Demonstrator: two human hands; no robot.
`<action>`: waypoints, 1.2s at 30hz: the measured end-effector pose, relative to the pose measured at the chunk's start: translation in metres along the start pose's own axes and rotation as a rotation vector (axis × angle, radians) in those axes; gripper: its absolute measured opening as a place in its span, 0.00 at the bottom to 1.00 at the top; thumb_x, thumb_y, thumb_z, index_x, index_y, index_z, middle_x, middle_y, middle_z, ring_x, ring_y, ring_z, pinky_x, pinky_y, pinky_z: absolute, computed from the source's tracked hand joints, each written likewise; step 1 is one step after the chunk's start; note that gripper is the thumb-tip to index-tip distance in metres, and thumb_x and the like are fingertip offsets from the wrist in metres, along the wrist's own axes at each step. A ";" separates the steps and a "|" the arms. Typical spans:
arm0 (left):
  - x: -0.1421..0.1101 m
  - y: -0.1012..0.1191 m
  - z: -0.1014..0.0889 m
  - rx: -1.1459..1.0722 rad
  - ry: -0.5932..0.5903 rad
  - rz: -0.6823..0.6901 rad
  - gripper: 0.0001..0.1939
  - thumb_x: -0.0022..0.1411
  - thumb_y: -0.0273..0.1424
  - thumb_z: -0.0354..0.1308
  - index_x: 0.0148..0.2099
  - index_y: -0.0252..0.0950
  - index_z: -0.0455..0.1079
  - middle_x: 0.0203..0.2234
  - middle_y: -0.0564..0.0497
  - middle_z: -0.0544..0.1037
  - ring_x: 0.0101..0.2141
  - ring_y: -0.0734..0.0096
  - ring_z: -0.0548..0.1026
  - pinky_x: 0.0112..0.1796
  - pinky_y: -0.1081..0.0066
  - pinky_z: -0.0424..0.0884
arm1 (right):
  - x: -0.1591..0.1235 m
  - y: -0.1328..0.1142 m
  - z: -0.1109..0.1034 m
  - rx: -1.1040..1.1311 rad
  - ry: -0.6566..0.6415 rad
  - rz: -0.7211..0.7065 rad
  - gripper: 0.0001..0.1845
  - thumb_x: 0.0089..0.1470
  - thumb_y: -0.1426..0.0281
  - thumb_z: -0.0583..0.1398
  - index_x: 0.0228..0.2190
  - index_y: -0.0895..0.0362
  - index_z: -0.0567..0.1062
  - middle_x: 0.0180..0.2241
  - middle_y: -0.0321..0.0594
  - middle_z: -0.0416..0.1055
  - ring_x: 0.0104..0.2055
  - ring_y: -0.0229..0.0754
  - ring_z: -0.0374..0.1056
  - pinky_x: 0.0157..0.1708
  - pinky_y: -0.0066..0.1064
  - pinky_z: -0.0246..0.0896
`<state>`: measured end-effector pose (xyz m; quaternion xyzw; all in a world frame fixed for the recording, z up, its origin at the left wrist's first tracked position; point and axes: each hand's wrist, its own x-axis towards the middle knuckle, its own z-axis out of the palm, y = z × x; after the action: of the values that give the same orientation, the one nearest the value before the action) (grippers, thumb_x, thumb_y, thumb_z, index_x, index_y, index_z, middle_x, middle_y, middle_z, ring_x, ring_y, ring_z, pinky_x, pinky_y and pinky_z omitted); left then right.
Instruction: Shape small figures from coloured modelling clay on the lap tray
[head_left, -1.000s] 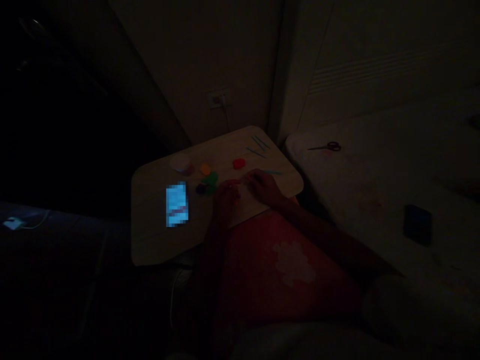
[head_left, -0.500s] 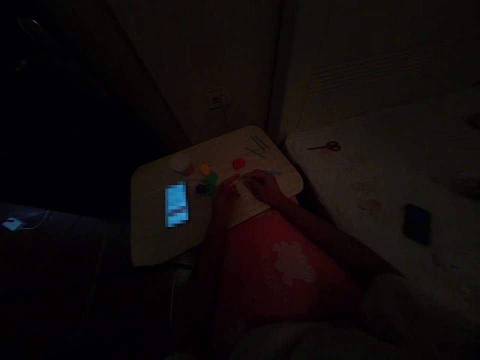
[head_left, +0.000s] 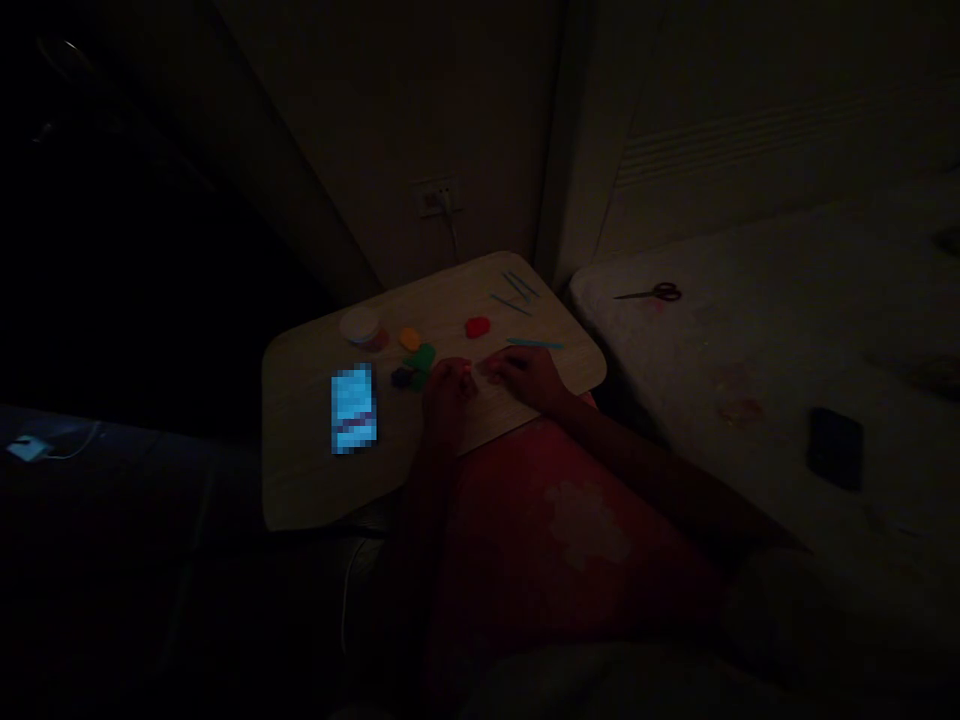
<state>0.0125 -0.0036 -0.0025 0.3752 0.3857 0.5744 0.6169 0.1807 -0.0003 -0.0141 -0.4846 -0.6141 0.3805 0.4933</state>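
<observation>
Darkness is surrounding the table (head_left: pixel 300 485) as the left hand (head_left: pixel 445 388), straighter-fingered before, is curling opposite a half-curled right hand (head_left: pixel 523 372) (contents unclear), fingerwork seemingly continuing, a red lump (head_left: pixel 478 327) lying at their twelve o'clock.

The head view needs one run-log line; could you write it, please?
left hand: near green lump; right hand: near teal stick; held: unclear; red lump: on table

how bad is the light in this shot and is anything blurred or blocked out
Head view: very dim overall, the left side almost black; head view: the bright blue rectangle on the table is pixelated into coarse blocks; head view: the left hand and right hand are dark, with finger detail mostly lost; head view: the red lump shows its colour clearly.
</observation>
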 end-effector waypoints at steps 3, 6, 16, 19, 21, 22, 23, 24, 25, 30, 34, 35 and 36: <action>0.000 0.000 0.000 0.035 0.004 0.007 0.17 0.56 0.44 0.69 0.33 0.35 0.72 0.19 0.56 0.67 0.19 0.81 0.65 0.20 0.78 0.59 | 0.000 -0.003 0.000 -0.010 -0.009 0.010 0.11 0.56 0.63 0.63 0.30 0.57 0.81 0.25 0.38 0.78 0.27 0.41 0.71 0.31 0.31 0.64; 0.000 -0.001 -0.001 0.045 0.000 0.002 0.17 0.57 0.43 0.68 0.33 0.35 0.72 0.20 0.56 0.68 0.19 0.81 0.65 0.20 0.78 0.60 | -0.001 -0.006 -0.001 -0.088 0.004 -0.028 0.13 0.57 0.61 0.62 0.27 0.57 0.78 0.22 0.36 0.74 0.27 0.40 0.67 0.30 0.31 0.61; 0.003 -0.006 -0.003 0.146 0.002 0.034 0.13 0.55 0.39 0.68 0.36 0.36 0.72 0.20 0.56 0.71 0.20 0.80 0.68 0.21 0.79 0.60 | 0.000 -0.002 -0.001 -0.042 0.041 -0.081 0.17 0.65 0.55 0.53 0.28 0.52 0.65 0.25 0.36 0.65 0.29 0.41 0.61 0.31 0.33 0.58; 0.002 -0.004 -0.001 0.178 0.002 0.031 0.13 0.53 0.37 0.68 0.36 0.36 0.72 0.19 0.57 0.71 0.20 0.80 0.67 0.21 0.79 0.59 | 0.000 -0.001 0.001 0.029 0.009 -0.038 0.18 0.65 0.52 0.53 0.33 0.52 0.69 0.25 0.36 0.67 0.27 0.41 0.62 0.30 0.33 0.59; 0.001 -0.003 0.000 0.185 0.013 0.033 0.12 0.52 0.37 0.68 0.35 0.36 0.72 0.18 0.57 0.71 0.20 0.79 0.67 0.21 0.79 0.59 | 0.000 -0.001 0.002 0.068 0.003 -0.017 0.19 0.65 0.51 0.52 0.34 0.52 0.69 0.25 0.36 0.68 0.26 0.41 0.63 0.28 0.33 0.59; 0.001 -0.003 0.000 0.184 0.017 0.030 0.12 0.52 0.37 0.68 0.35 0.36 0.72 0.18 0.57 0.71 0.20 0.79 0.67 0.21 0.79 0.59 | 0.000 -0.001 0.002 0.076 0.005 -0.014 0.21 0.65 0.50 0.52 0.33 0.52 0.69 0.25 0.37 0.67 0.26 0.40 0.63 0.28 0.32 0.59; 0.001 -0.002 0.001 0.183 0.018 0.028 0.12 0.52 0.37 0.68 0.35 0.36 0.72 0.18 0.56 0.71 0.20 0.79 0.67 0.21 0.78 0.59 | -0.001 -0.001 0.002 0.081 0.010 -0.013 0.21 0.66 0.49 0.51 0.32 0.52 0.69 0.25 0.37 0.67 0.25 0.40 0.62 0.27 0.32 0.58; 0.000 -0.002 0.001 0.181 0.014 0.028 0.12 0.53 0.36 0.67 0.35 0.35 0.72 0.18 0.56 0.71 0.20 0.79 0.67 0.21 0.78 0.59 | -0.001 -0.001 0.002 0.087 0.022 -0.012 0.22 0.66 0.49 0.51 0.31 0.52 0.68 0.25 0.36 0.66 0.25 0.40 0.62 0.26 0.32 0.58; 0.000 -0.002 0.001 0.181 0.009 0.029 0.11 0.53 0.36 0.67 0.35 0.35 0.72 0.18 0.56 0.71 0.20 0.79 0.67 0.21 0.78 0.59 | -0.001 -0.001 0.001 0.091 0.034 -0.012 0.22 0.66 0.49 0.51 0.30 0.52 0.68 0.24 0.36 0.66 0.24 0.39 0.61 0.25 0.32 0.57; 0.001 -0.004 0.000 0.170 0.004 0.032 0.12 0.53 0.36 0.67 0.35 0.35 0.71 0.18 0.57 0.70 0.19 0.79 0.67 0.22 0.78 0.59 | 0.000 -0.001 0.000 0.042 0.053 -0.038 0.19 0.67 0.55 0.52 0.29 0.53 0.68 0.23 0.35 0.65 0.23 0.38 0.61 0.25 0.31 0.57; 0.002 -0.004 0.000 0.207 0.010 0.030 0.11 0.53 0.36 0.67 0.35 0.35 0.71 0.18 0.57 0.70 0.20 0.79 0.66 0.22 0.78 0.59 | 0.001 0.001 0.001 0.041 0.062 -0.030 0.10 0.60 0.62 0.59 0.34 0.56 0.74 0.27 0.37 0.73 0.28 0.39 0.67 0.30 0.31 0.63; 0.002 -0.003 0.001 0.213 0.009 0.027 0.11 0.53 0.36 0.66 0.35 0.35 0.71 0.18 0.57 0.70 0.20 0.79 0.66 0.22 0.78 0.59 | 0.001 0.002 0.001 0.053 0.065 -0.027 0.10 0.58 0.62 0.60 0.36 0.57 0.75 0.29 0.38 0.75 0.29 0.39 0.69 0.32 0.31 0.65; 0.002 -0.003 0.001 0.215 0.008 0.026 0.11 0.53 0.36 0.66 0.35 0.35 0.71 0.18 0.57 0.70 0.20 0.79 0.66 0.22 0.78 0.59 | 0.001 0.003 0.002 0.065 0.063 -0.026 0.11 0.57 0.63 0.61 0.37 0.57 0.77 0.31 0.40 0.77 0.30 0.40 0.71 0.34 0.31 0.66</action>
<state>0.0145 -0.0022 -0.0046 0.4417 0.4426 0.5392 0.5642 0.1797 0.0014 -0.0171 -0.4720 -0.5917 0.3785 0.5328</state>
